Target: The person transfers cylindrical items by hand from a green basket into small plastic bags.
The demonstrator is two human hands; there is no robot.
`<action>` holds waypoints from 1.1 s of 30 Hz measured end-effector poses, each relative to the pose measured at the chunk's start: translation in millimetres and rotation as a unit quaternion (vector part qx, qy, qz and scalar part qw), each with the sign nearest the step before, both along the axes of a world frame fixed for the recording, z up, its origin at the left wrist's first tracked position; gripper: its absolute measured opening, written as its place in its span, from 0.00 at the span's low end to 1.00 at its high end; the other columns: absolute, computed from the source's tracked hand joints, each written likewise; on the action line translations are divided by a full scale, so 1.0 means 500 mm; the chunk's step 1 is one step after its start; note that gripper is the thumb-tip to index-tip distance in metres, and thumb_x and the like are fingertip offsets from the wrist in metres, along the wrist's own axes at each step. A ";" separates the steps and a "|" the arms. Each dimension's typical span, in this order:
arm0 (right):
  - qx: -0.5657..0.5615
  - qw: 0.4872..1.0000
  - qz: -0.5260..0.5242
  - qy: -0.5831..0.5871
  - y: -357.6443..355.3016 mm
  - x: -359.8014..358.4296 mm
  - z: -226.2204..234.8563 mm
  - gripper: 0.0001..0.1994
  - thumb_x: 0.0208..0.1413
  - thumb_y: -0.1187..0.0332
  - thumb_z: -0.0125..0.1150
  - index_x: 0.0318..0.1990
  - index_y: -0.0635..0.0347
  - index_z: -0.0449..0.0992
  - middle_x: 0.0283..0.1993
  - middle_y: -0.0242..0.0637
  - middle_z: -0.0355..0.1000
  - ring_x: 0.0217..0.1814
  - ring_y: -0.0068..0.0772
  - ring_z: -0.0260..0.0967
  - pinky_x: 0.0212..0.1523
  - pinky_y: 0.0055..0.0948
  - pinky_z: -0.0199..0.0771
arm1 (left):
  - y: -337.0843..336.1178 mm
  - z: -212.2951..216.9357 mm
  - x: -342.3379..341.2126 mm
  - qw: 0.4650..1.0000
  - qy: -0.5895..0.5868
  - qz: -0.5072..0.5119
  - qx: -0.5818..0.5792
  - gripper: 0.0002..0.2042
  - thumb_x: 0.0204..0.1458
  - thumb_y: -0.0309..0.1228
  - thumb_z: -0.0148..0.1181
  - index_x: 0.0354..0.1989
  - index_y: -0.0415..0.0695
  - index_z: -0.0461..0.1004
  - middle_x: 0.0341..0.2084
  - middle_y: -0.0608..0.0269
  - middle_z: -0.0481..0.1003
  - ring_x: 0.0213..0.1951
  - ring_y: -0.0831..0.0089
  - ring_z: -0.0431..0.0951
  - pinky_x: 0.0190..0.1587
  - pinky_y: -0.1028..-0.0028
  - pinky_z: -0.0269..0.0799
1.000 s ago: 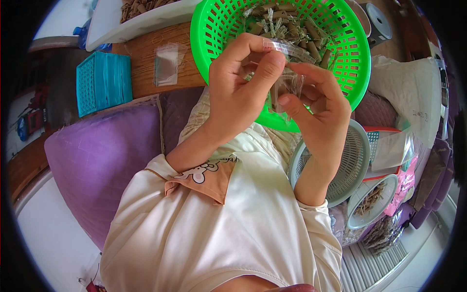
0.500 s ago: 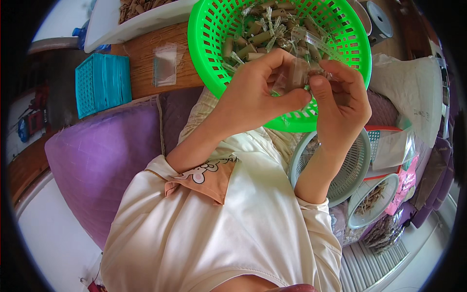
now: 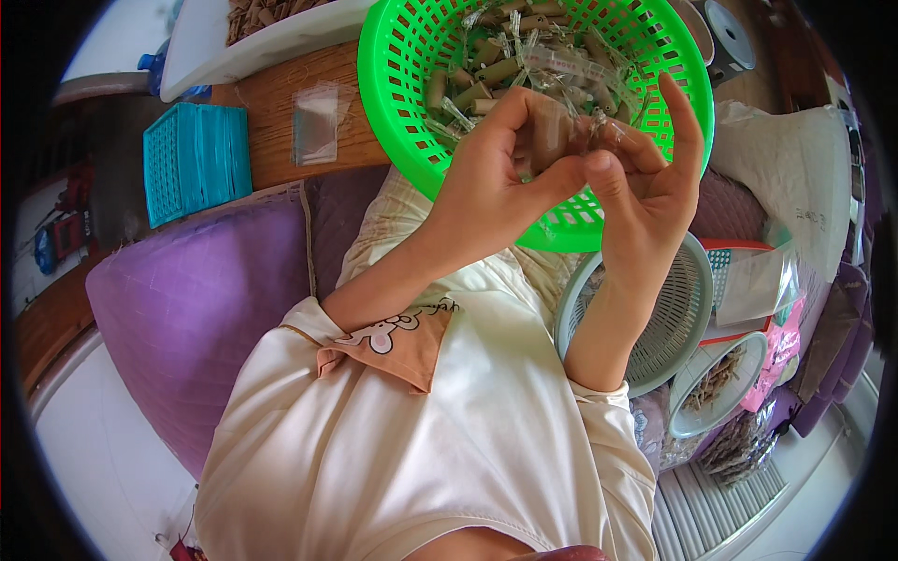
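Observation:
Over the near part of a bright green plastic basket (image 3: 395, 117), both hands work at one small brown roll (image 3: 550, 136) in clear film. My left hand (image 3: 496, 173) grips the roll between thumb and fingers. The thumb and bent fingers of my right hand (image 3: 645, 182) pinch the film's gathered end, while its index finger sticks up and away. Inside the basket lie many brown rolls (image 3: 500, 72) with twisted clear wrapper ends. A strip of clear film (image 3: 566, 62) rests on top of them.
At left, a stack of clear film sheets (image 3: 316, 126) lies on the wooden table (image 3: 267, 154) near a teal basket (image 3: 198, 164). Behind is a white tray of brown pieces (image 3: 271, 56). Grey baskets (image 3: 669, 313) and a white plastic bag (image 3: 795, 168) stand at right.
The film beside the roll has been gathered into a twist. My right index finger has lifted and straightened, and the brown roll shows more plainly in my left hand.

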State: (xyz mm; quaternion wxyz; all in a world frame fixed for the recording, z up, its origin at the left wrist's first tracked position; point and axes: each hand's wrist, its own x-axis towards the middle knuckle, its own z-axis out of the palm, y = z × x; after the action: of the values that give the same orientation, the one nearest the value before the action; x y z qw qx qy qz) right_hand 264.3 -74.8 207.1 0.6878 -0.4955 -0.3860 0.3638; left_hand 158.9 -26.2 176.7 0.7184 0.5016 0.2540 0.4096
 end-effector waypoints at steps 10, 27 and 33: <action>-0.096 0.995 0.005 -0.018 -0.008 0.009 -0.004 0.22 0.44 0.79 0.58 0.49 0.64 0.62 0.32 0.38 0.71 0.34 0.19 0.67 0.35 0.15 0.68 | 0.048 0.040 -0.043 0.819 0.186 0.211 0.501 0.28 0.33 0.43 0.66 0.44 0.43 0.66 0.46 0.59 0.62 0.40 0.71 0.66 0.37 0.74 0.64; -0.082 0.995 -0.040 -0.034 -0.003 -0.012 -0.018 0.10 0.50 0.78 0.52 0.41 0.68 0.69 0.34 0.36 0.70 0.37 0.19 0.67 0.36 0.14 0.67 | 0.048 0.051 -0.046 0.856 0.259 0.109 0.434 0.10 0.35 0.34 0.64 0.24 0.43 0.72 0.35 0.62 0.71 0.30 0.70 0.72 0.32 0.76 0.67; -0.096 0.995 -0.008 -0.008 -0.005 -0.011 -0.014 0.11 0.50 0.78 0.51 0.41 0.70 0.68 0.36 0.39 0.70 0.38 0.21 0.67 0.38 0.16 0.67 | 0.047 0.052 -0.048 0.884 0.240 0.061 0.396 0.08 0.35 0.30 0.63 0.23 0.42 0.72 0.33 0.62 0.71 0.30 0.70 0.72 0.31 0.76 0.68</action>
State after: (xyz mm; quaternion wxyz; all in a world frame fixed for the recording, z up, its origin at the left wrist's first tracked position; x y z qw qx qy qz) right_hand 259.0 -77.1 200.2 0.6365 -0.5653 -0.3512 0.3898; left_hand 134.9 -2.8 202.6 0.3507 0.8108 0.2658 0.3860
